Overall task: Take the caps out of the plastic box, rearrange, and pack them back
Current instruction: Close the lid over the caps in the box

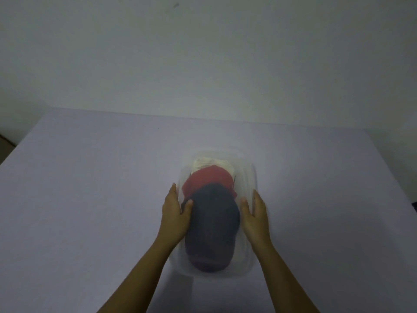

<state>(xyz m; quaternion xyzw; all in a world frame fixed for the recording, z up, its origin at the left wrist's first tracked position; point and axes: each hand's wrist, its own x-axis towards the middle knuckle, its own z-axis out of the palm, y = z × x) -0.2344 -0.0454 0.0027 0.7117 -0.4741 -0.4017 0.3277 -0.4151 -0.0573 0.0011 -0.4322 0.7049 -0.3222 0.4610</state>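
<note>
Since cloth caps are soft and light, the dark blue cap (213, 222) nearest the person should lift easily if taken by its crown sides or stiffer brim. It lies in the clear plastic box (252, 177) on the table (90, 188). The left hand (176, 213) flanks it, fingers loosely spread, thumb touching the cap; the right hand (255, 213) is open along the box's wall, gripping nothing. Beyond sit a red cap (208, 178), then a cream cap (203, 163).

Clear, smooth plastic box (252, 177) holds matt cloth caps (212, 220) on a matt tablecloth (90, 199).
</note>
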